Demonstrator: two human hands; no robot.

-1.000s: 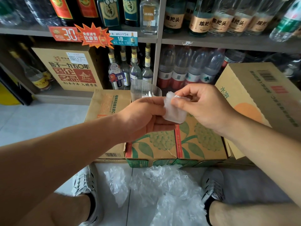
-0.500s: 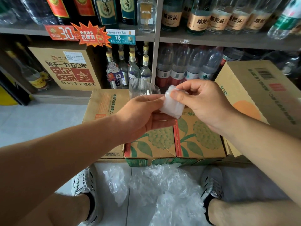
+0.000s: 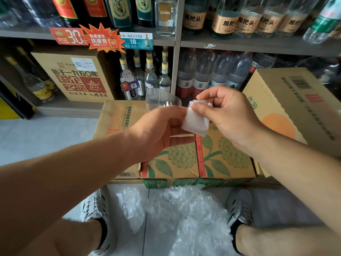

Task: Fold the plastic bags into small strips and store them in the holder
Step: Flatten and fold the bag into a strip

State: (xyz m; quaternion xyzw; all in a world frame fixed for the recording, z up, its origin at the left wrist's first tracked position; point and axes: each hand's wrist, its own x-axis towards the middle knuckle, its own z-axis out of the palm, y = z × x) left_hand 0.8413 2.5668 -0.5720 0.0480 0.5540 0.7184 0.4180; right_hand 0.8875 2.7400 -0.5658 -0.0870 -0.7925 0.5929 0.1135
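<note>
Both of our hands meet in front of us over a small folded bag point(image 3: 195, 123), a flat, milky white packet of plastic. Our right hand point(image 3: 232, 117) pinches its upper corner, thumb pressed on the front and forefinger curled over the top. Our left hand point(image 3: 158, 130) holds the packet's left edge with the thumb on the near side and the other fingers reaching underneath. The packet hangs in the air between the two hands, above the boxes and touching none of them.

Just behind our left hand stands the holder point(image 3: 162, 99), a clear ribbed cup, upright on a plain brown box point(image 3: 118, 117). Some crinkled plastic shows inside it, though we cannot tell how much. Beside that box sits a box printed with green fruit point(image 3: 227, 159), directly below the packet, and a larger carton point(image 3: 295, 100) leans at the right.

More loose bags point(image 3: 195, 217) lie in a crumpled heap on the tiled floor point(image 3: 36, 137) between our shoes point(image 3: 96, 207). Beyond the boxes, a shelf point(image 3: 239, 45) carries rows of bottles point(image 3: 212, 71) and price tags.
</note>
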